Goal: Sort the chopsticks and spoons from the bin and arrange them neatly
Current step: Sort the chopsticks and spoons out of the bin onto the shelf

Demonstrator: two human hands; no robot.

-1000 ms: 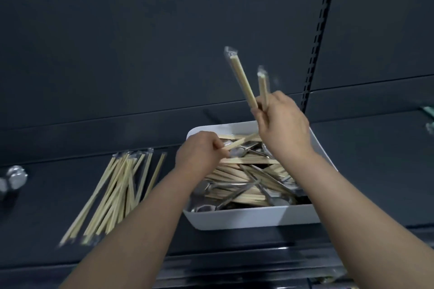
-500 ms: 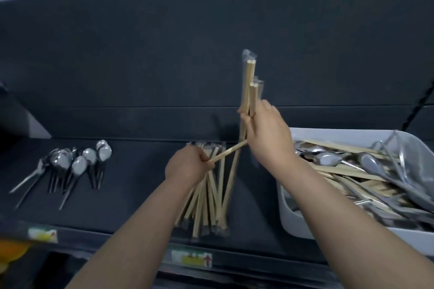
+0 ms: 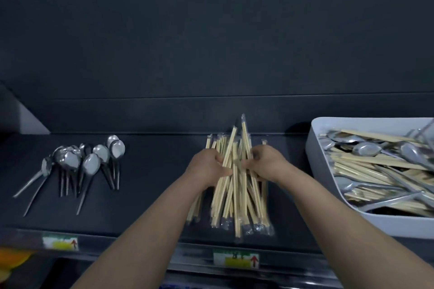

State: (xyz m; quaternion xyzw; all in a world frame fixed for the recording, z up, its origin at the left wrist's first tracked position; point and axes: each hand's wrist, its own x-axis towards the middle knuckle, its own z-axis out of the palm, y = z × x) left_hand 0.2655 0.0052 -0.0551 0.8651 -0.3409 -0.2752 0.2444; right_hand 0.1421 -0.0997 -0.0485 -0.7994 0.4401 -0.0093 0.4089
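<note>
Pile of pale wooden chopsticks in clear plastic sleeves (image 3: 237, 204) lies on the dark matte shelf (image 3: 152, 195). Long axis runs front to back. The pile is loosely fanned, and a few sticks slant across the rest.

Left hand (image 3: 209, 168) takes the pile from its left flank and right hand (image 3: 267, 164) from its right flank, both at the far half. Each grip is curled onto the outer sticks. The pile sits between the hands, and neither hand is nearer.

Judgement: the next move is an inward squeeze to square the bundle. Sticks are thin, rigid and light, and the sleeves look slick, so lengthwise slip is likely.

Shiny metal spoons (image 3: 90, 165) lie grouped well to the left, bowls far and handles near. White plastic bin (image 3: 380, 224) at right holds mixed sticks and spoons.
</note>
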